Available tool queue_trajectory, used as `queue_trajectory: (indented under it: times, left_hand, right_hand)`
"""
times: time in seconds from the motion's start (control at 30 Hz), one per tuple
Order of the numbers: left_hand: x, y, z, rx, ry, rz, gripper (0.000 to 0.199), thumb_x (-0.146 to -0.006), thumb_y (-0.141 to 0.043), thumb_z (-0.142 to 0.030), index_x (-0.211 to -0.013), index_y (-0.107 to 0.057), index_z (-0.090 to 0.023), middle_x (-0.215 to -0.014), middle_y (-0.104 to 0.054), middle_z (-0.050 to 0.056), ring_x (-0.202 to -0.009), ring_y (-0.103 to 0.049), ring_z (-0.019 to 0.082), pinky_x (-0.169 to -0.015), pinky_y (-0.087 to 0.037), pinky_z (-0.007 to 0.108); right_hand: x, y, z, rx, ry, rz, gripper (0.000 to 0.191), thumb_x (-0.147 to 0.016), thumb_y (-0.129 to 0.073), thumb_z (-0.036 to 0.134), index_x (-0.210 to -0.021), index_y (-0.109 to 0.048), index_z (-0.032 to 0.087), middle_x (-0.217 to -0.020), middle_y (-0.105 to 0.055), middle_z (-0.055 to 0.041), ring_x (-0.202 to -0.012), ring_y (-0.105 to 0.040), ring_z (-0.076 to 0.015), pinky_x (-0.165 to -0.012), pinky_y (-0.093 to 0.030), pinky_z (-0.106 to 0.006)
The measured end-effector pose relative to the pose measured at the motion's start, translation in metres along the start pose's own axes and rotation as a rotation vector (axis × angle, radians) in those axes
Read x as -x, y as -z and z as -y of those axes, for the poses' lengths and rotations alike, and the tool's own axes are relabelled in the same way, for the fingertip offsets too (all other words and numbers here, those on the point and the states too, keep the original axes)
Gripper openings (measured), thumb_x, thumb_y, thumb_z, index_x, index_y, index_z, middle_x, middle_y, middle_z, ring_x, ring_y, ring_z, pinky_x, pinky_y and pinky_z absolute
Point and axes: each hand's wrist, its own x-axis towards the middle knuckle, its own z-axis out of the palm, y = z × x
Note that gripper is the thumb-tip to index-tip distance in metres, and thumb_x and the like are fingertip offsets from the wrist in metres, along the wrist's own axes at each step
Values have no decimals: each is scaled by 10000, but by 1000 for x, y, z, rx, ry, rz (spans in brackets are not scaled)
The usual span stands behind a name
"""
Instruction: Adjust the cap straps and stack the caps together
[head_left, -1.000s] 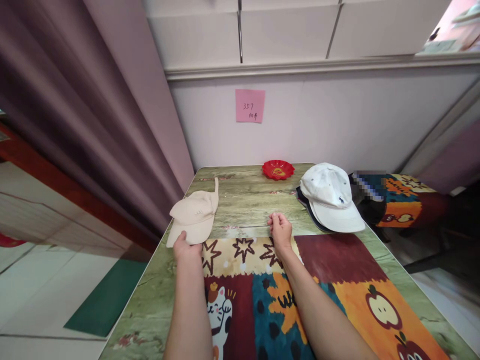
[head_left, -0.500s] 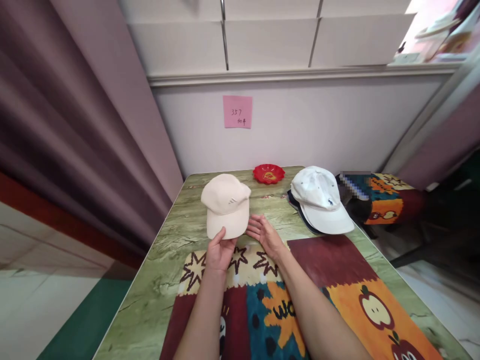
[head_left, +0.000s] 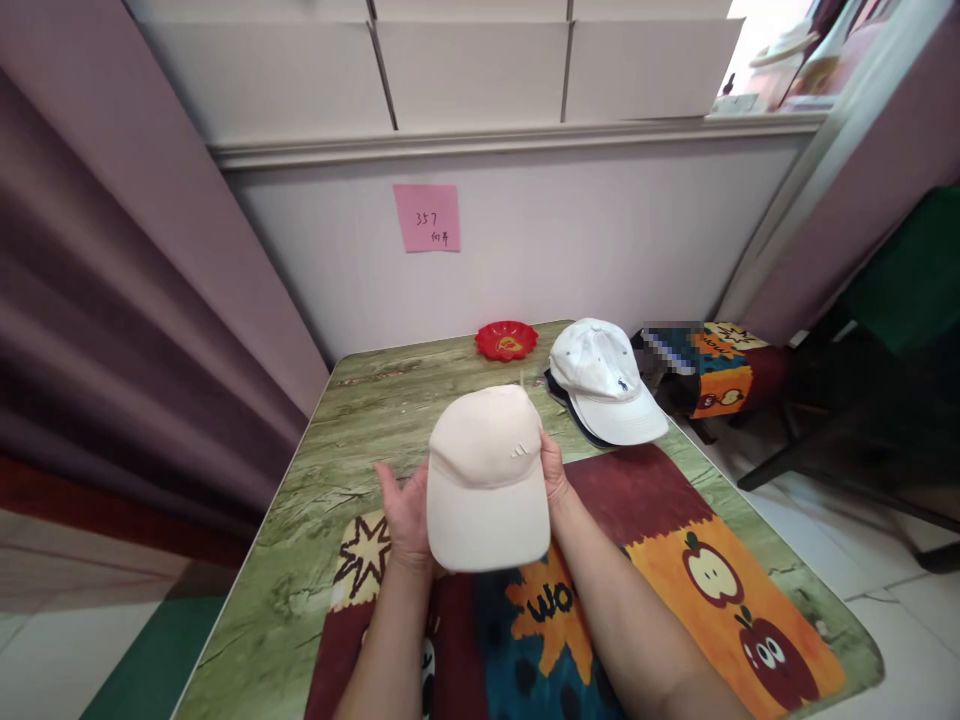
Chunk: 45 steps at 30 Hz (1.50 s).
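Observation:
A cream baseball cap [head_left: 487,470] with a small striped logo is held up over the near part of the table, brim toward me. My right hand [head_left: 553,470] grips its right side, with the fingers mostly hidden behind the cap. At the left side is my left hand [head_left: 409,512], its thumb stretched out away from the cap. The other left fingers are partly hidden behind the cap, and whether they touch it I cannot tell. To the right, a white cap [head_left: 596,362] with a small dark logo lies on top of a dark cap [head_left: 583,420].
A red scalloped dish [head_left: 507,341] stands at the back of the wood-patterned table [head_left: 300,520]. Under my forearms lies a colourful patterned mat [head_left: 675,545]. The wall behind bears a pink note [head_left: 427,218]. A purple curtain [head_left: 180,280] hangs at the left, close to the table.
The cream cap has come nearer to me and slightly right. My right hand has closed on its right side. My left thumb has left the brim and spread outward.

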Motion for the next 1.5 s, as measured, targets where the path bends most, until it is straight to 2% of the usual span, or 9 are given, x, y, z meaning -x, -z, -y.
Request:
queue_trajectory:
  times: [0.33, 0.57, 0.73, 0.9, 1.07, 1.23, 1.3, 1.43, 1.5]
  left_hand:
    - [4, 3, -1, 12, -136, -93, 505, -912, -466, -565, -1192, -713, -225, -1098, -767, 95, -1293, -572, 324, -1086, -450, 493]
    - [3, -2, -3, 39, -70, -94, 490, -940, -455, -526, -1255, -683, -228, -1124, -763, 77, -1314, -558, 298, -1115, -431, 455]
    - [0, -4, -6, 102, -104, -138, 501, -967, -411, -483, -1279, -663, -182, -1127, -761, 94, -1308, -566, 277, -1130, -409, 438]
    - [-5, 4, -17, 142, -236, -150, 463, -934, -417, -293, -1312, -632, -132, -1127, -759, 119, -1254, -610, 269, -1124, -415, 439]
    - [-7, 10, -26, 43, -209, -197, 396, -874, -490, -196, -1204, -696, -122, -992, -786, 108, -1139, -679, 277, -1057, -486, 417]
    - [-6, 9, -32, -97, -369, -178, 278, -792, -649, -104, -1049, -745, -149, -1014, -787, 68, -960, -729, 183, -931, -535, 272]
    - [-6, 9, -32, -189, -385, -115, 295, -750, -722, -123, -1042, -747, -151, -1068, -776, 83, -996, -721, 201, -934, -533, 284]
    - [-4, 2, -32, -278, -384, -18, 364, -690, -799, -205, -1048, -752, -159, -1093, -768, 104, -1100, -688, 275, -990, -518, 376]
    - [0, -4, -32, -269, -419, 5, 360, -707, -792, -260, -1053, -753, -169, -1124, -758, 109, -1145, -665, 290, -1012, -505, 399]
  right_hand:
    - [7, 3, -3, 66, -29, -34, 511, -779, -611, 589, -1085, -715, 194, -971, -785, -81, -1044, -702, -324, -917, -546, -499]
    - [9, -7, 4, 34, -38, 36, 525, -832, -540, 598, -1135, -688, 195, -1025, -775, -86, -1133, -668, -313, -1007, -491, -513]
    - [5, -12, 9, 34, 39, 8, 454, -763, -552, 439, -1112, -680, 180, -1005, -776, -92, -1122, -671, -317, -1001, -493, -513]
    - [6, -3, 12, 109, -48, 92, 413, -640, -572, 229, -1035, -679, 174, -911, -779, -63, -935, -721, -286, -878, -566, -453]
    - [8, 6, 23, 361, -84, 97, 322, -661, -651, 175, -981, -691, 179, -791, -749, -10, -626, -672, -169, -593, -559, -292]
    - [1, -5, 37, 577, 234, -69, 324, -648, -790, 268, -954, -748, 171, -864, -754, -28, -769, -654, -163, -671, -528, -256]
    - [-1, -12, 42, 610, 348, -132, 318, -641, -800, 277, -939, -754, 177, -825, -737, -14, -729, -619, -140, -648, -494, -236]
    - [2, -26, 49, 571, 395, -185, 257, -708, -749, 320, -934, -722, 199, -642, -622, 43, -485, -415, -76, -472, -343, -210]
    - [5, -34, 51, 555, 459, -169, 198, -729, -728, 310, -897, -703, 206, -667, -618, 39, -511, -428, -83, -500, -364, -216]
